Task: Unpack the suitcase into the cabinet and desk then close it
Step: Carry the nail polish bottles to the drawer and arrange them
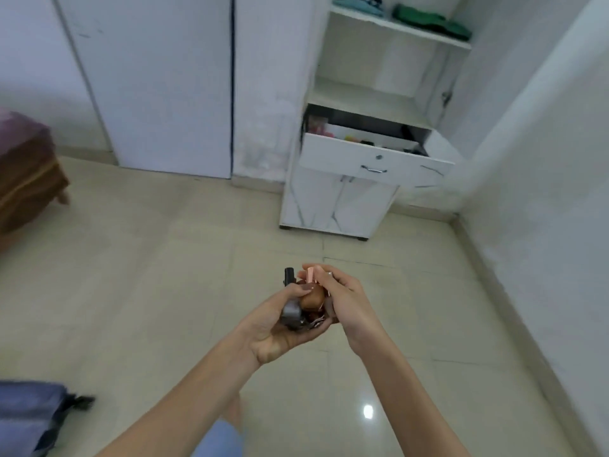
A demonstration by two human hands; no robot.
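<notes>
My left hand cups a small cluster of cosmetic items: a brown rounded bottle, a grey one and a black-tipped piece. My right hand closes over the same cluster from the right, its fingers pinching a rose-gold cap on top. Both hands are held over the floor in the middle of the view. Ahead stands the white desk unit with its drawer pulled open, small items inside. The blue-grey suitcase lies at the bottom left, only partly in view.
Tall white cabinet doors are shut at the back left. Shelves above the drawer hold folded teal clothes and green clothes. A brown wooden piece with purple cloth stands at the left. A white wall runs along the right.
</notes>
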